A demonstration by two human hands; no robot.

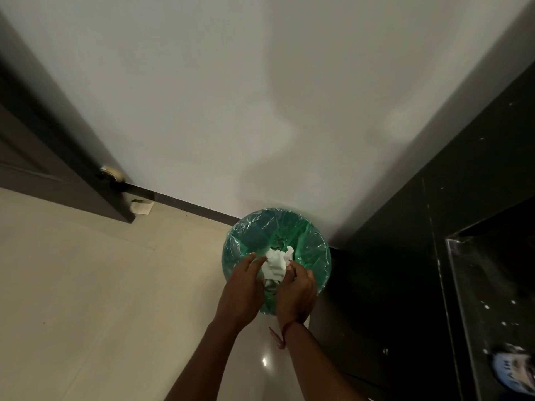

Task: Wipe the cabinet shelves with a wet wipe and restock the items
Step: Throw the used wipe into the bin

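Wet wipe (275,264): crumpled, white, we hold it above the green-lined bin (321,256).
Left hand (241,287): fingers loosely touching the wipe's side.
Right hand (296,290): fingers closed on the wipe.
Bin: on the floor, against the wall (231,96).

Legible text: 1 item only. Blue-and-white round object (514,373), bottom right corner, behind the dark cabinet's glass panel (492,314): dark capital letters, seen upside down and blurred, roughly 3 or 4 characters; the word cannot be made out. No other labels, brands, numbers or signs can be read anywhere else in view.
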